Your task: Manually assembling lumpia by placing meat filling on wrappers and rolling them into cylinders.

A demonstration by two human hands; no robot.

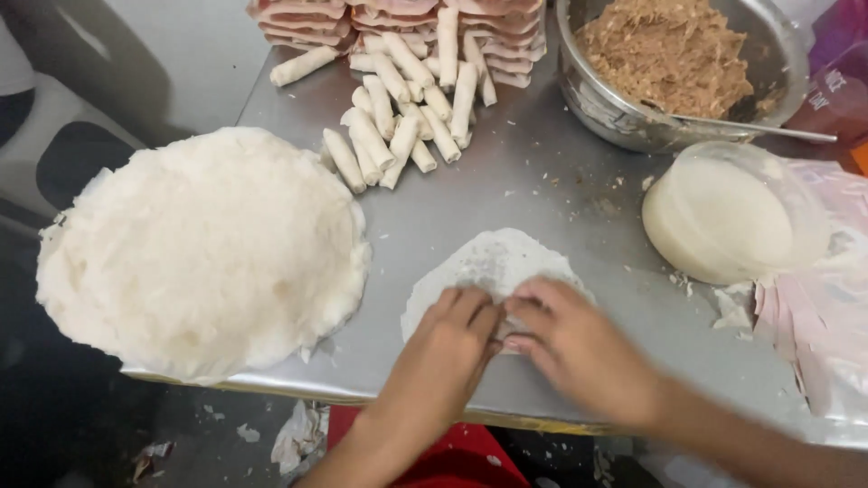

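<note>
Worktop: shiny steel worktop [542,181], pretty crowded.
Wrapper: thin round white wrapper [493,262] lies flat at the near edge, both hands on its near side.
Left hand [448,348]: fingers together, pressing the folded edge down.
Right hand [579,343]: fingertips tucking the same edge.
Tip: I'd keep the roll tight and even.
Nearby: pile of finished pale rolls [407,99], metal bowl of brown filling [669,63], big stack of white wrappers [203,248].
</note>
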